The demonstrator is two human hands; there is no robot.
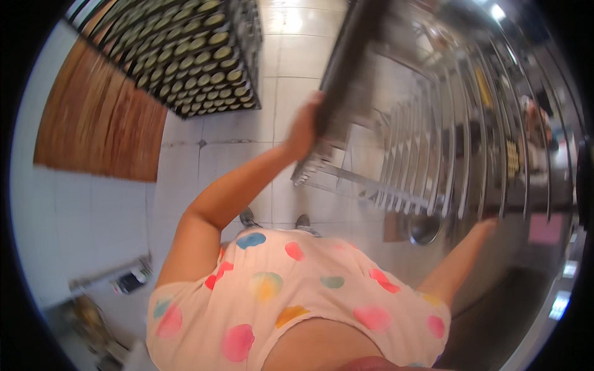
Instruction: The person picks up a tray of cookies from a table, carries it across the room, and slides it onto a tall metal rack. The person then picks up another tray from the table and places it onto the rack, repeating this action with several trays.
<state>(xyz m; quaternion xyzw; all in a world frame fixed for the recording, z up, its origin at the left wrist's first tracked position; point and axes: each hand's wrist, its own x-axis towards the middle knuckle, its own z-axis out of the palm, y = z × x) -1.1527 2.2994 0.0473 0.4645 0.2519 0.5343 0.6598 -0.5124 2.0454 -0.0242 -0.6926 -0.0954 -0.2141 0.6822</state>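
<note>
My left hand (304, 123), blurred, grips the edge of a long dark tray (337, 74), which is tilted and smeared by motion over a metal rack (439, 154) with many parallel rails. At the right, my right hand (486, 226) reaches to the rack's lower bars; its fingers are too small and blurred to make out.
A dark rack (192, 62) filled with rows of small pale round pieces stands at the upper left, beside a brown wooden panel (99, 130). A tiled floor (241, 167) runs between the racks. A metal bowl (424, 230) lies below the right rack.
</note>
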